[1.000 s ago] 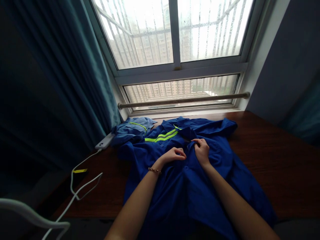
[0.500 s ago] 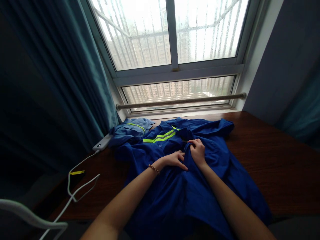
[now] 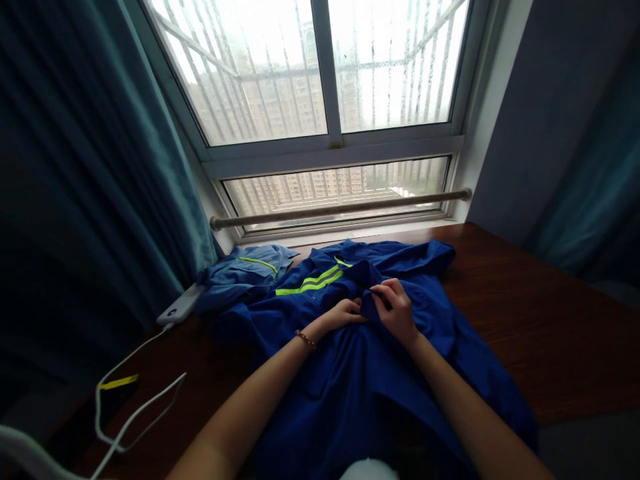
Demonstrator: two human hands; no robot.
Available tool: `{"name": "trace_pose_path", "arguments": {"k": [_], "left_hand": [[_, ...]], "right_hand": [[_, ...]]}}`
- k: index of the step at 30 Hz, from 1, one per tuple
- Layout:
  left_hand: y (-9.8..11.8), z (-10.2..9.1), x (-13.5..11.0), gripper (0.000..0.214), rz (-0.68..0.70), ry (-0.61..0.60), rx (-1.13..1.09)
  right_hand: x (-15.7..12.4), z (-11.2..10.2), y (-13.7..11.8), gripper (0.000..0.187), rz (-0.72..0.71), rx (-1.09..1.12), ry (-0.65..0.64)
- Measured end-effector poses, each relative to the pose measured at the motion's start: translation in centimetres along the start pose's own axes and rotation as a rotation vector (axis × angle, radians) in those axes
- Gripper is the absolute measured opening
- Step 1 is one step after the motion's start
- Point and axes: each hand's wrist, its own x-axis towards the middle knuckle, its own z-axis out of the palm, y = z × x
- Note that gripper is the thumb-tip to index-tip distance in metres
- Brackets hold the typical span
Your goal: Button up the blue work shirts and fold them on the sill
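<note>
A blue work shirt with yellow-green reflective stripes lies spread on a dark wooden table. My left hand, with a bead bracelet on its wrist, is closed on the shirt's front edge near the chest. My right hand pinches the opposite front edge right beside it, fingers curled on the cloth. Both hands meet just below the collar.
A second, paler blue garment lies bunched at the shirt's far left. A white phone with a white cable sits by the teal curtain. A rail runs along the window behind the table.
The view has shifted, so everything sits further left. My left hand has drawn up to the shirt's front edge, closer to my right hand, which still pinches the cloth.
</note>
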Motion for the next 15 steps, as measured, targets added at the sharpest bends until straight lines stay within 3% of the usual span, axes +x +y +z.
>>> {"name": "trace_pose_path", "arguments": {"k": [3,6,9,11,15], "left_hand": [[-1.0,-0.5,0.7,0.018,-0.051,0.055,0.039],[-1.6,-1.3,1.2,0.021,-0.057,0.095,0.055],[-1.6,-2.4,1.7,0.028,-0.047,0.110,0.059],[-1.6,-2.9,1.9,0.035,-0.049,0.136,0.040],[-1.8,-2.9,1.6,0.046,-0.162,0.203,-0.048]], "right_hand": [[-0.4,0.0,-2.5,0.017,-0.090,0.071,-0.282],[-0.5,0.9,-2.3,0.016,-0.080,-0.022,-0.527],[-0.3,2.1,1.0,0.015,0.070,-0.162,-0.498],[-0.2,2.7,3.5,0.017,0.129,-0.137,-0.489],[-0.3,3.0,5.5,0.018,0.078,-0.084,-0.441]]}}
